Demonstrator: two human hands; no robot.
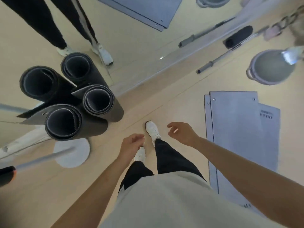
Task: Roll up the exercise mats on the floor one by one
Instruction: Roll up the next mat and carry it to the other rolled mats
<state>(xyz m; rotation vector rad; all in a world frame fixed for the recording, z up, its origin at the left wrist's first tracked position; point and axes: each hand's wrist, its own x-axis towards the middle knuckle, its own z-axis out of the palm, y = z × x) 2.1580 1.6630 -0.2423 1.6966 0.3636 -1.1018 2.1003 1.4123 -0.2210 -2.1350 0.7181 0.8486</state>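
Two rolled dark mats stand upright on the floor at the left: one (64,122) nearer me and one (98,101) behind it, with their mirror images beyond. Flat grey mats (236,132) lie overlapped on the floor at the right. My left hand (131,145) hangs over my feet, fingers loosely curled, holding nothing. My right hand (181,132) is spread open just left of the flat mats, a little above the floor and not touching them.
A wall mirror (141,46) runs diagonally ahead and reflects my legs and another mat. A barbell (218,60) and a round grey balance ball (269,68) lie along it at the right. A white round stand base (72,153) with a pole sits at the left.
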